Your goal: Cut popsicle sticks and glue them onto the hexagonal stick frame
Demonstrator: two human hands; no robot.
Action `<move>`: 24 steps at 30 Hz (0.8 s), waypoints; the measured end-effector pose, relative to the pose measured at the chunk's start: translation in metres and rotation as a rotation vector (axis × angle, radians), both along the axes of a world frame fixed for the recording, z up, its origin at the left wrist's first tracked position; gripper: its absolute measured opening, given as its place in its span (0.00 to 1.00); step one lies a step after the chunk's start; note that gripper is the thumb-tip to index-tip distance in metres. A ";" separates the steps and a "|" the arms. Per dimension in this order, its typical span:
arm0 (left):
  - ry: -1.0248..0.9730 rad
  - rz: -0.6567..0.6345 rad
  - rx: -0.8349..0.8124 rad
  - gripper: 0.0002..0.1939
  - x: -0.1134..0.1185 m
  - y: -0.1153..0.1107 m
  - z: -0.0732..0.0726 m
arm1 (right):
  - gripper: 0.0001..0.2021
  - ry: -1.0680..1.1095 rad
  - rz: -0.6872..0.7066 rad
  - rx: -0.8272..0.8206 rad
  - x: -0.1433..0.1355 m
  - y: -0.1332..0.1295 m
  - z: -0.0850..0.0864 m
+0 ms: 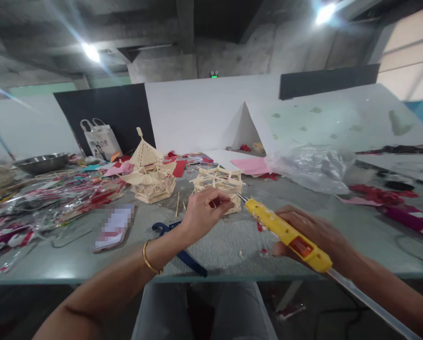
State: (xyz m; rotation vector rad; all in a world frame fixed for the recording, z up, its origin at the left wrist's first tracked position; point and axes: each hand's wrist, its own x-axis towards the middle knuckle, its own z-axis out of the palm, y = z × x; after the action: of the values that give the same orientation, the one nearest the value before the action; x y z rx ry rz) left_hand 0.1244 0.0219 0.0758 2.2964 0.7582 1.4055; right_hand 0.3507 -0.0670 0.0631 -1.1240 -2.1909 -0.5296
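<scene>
My right hand (310,226) is wrapped round a yellow hot glue gun (282,229), with a long glue stick (367,300) trailing from its back end. Its metal nozzle points at the front right corner of a wooden stick frame (216,175). Thumb and fingertips of my left hand (207,208) are pinched together just before that frame, close to the nozzle; what they grip, if anything, is too small to name. A stick-built pavilion model (149,172) with a pointed roof stands to the left. Below my left wrist lies a dark blue hand tool (186,257), partly covered by the forearm.
At left lie a phone (113,226) and a heap of plastic-wrapped sticks (59,203), with a metal bowl (43,163) behind. Clear plastic (314,165) and pink paper (252,165) lie at the back right. The table's front edge (232,277) runs just before my knees.
</scene>
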 end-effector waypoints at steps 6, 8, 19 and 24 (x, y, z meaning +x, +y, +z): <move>-0.036 0.003 -0.028 0.04 0.002 0.000 -0.001 | 0.21 -0.007 0.077 0.093 -0.007 -0.002 0.007; -0.029 0.003 -0.051 0.04 0.002 -0.001 0.000 | 0.22 -0.007 0.070 0.074 -0.007 -0.001 0.007; 0.001 0.016 -0.062 0.05 0.000 -0.004 0.001 | 0.23 -0.047 0.032 0.023 -0.003 0.002 0.001; 0.002 0.020 -0.046 0.05 0.000 -0.005 0.001 | 0.25 -0.071 0.006 0.069 -0.008 -0.001 0.007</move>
State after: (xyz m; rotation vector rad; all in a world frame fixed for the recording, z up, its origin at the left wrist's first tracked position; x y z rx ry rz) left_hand 0.1243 0.0173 0.0767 2.2618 0.8078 1.3801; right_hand 0.3425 -0.0677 0.0702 -1.0772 -2.2174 -0.6467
